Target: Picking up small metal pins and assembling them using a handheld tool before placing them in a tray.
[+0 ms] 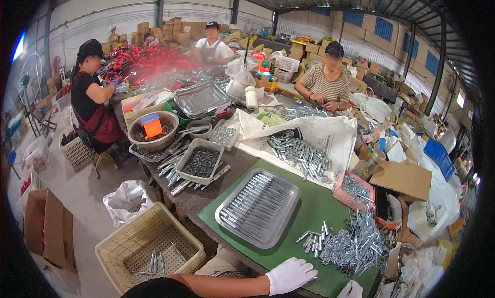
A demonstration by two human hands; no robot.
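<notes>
Hand on left [292, 276] palm down on green mat [320, 211], fingers loosely apart; right hand [351, 290] partly seen, cannot tell grip.

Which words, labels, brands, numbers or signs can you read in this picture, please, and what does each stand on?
No text reads clearly enough to quote.
White sack: faint dark print, too small and blurred to read.
Cardboard boxes at the back: any marks are too small to read.
Metal tray and green mat: no writing seen.
</notes>
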